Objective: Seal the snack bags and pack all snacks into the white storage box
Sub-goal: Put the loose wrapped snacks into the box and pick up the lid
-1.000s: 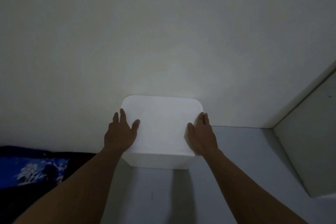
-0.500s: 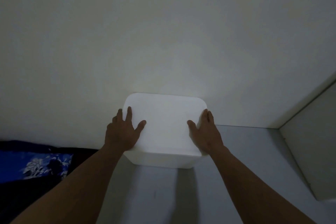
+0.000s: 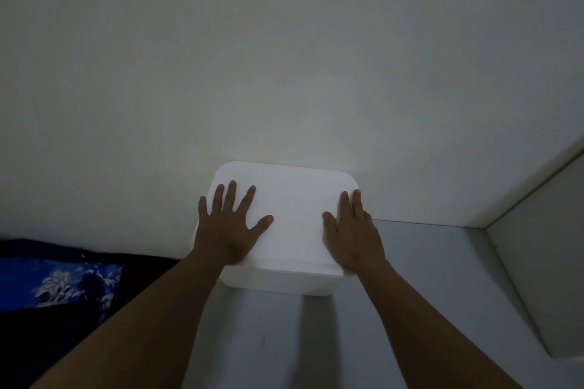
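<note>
Both arms reaching forward, palms down on the box (image 3: 290,218) lid. Left hand (image 3: 228,227) lying flat, fingers spread, thumb pointing inward. Right hand (image 3: 354,230) lying along the lid's right edge, fingers pressed together. Box sitting lidded on the grey tabletop (image 3: 436,278), back edge against the wall (image 3: 284,57). No writing readable. Lid roughly square.

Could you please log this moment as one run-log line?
left hand: flat on lid | right hand: flat on lid | white storage box: closed, against wall

Looks like a home room: plain white wall (image 3: 284,41), grey desk (image 3: 426,262), blue floral fabric (image 3: 63,281) at left.
</note>
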{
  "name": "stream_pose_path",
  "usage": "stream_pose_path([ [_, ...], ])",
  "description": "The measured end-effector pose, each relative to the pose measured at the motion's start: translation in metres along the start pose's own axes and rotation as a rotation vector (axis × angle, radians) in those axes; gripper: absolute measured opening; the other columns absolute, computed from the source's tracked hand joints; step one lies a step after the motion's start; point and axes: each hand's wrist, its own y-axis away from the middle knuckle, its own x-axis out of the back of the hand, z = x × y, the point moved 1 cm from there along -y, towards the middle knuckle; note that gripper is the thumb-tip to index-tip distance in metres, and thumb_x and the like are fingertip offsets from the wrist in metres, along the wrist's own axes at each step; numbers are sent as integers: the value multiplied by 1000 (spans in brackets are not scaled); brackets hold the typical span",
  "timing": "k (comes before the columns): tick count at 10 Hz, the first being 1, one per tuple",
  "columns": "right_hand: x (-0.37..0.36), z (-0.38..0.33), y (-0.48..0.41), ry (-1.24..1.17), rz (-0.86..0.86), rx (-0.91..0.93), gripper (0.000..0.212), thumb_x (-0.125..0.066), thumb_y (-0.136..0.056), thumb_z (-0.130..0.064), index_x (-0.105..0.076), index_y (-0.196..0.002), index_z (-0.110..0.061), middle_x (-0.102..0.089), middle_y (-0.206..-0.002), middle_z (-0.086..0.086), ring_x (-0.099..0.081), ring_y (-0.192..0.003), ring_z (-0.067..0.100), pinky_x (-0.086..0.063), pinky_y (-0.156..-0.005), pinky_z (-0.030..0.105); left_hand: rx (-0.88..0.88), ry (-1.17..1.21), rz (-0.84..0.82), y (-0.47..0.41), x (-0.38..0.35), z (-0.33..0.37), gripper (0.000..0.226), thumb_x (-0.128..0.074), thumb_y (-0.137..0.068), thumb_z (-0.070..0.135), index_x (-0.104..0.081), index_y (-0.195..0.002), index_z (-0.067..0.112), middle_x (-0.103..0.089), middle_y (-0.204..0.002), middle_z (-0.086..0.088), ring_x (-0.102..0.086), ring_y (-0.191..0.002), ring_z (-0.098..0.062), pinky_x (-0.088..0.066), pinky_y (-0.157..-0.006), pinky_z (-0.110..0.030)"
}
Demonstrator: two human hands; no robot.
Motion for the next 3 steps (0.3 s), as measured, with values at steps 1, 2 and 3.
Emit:
stream_pose_path([
  [1, 4, -1, 4, 58, -41, -18, 69, -20, -100, -54, -2, -157, -18, 8, -165, 5, -13, -149, 34, -18, -119, 53, -9, -53, -41, 0, 1, 2, 83, -3, -81, 81, 9, -153, 40, 12, -164, -2, 13, -150, -26, 9, -118, -57],
  [2, 9, -7, 5, 100, -98, -31, 69, -16, -101, -53, 2, -157, -17, 12, -164, 8, 7, -151, 31, -2, -121, 56, -14, -20, -110, 0, 12, 10, 76, -7, -89, 73, 3, -154, 36, 8, -164, -4, 9, -151, -28, 7, -119, -55],
  [3, 24, -11, 27, 51, -62, -6, 70, -27, -101, -52, -4, -157, -16, 6, -164, 12, 5, -151, 30, -4, -121, 52, -68, 139, -59, 37, 15, 27, 76, -2, -88, 70, -10, -155, 34, -1, -164, 0, 2, -151, -23, 3, -121, -49],
])
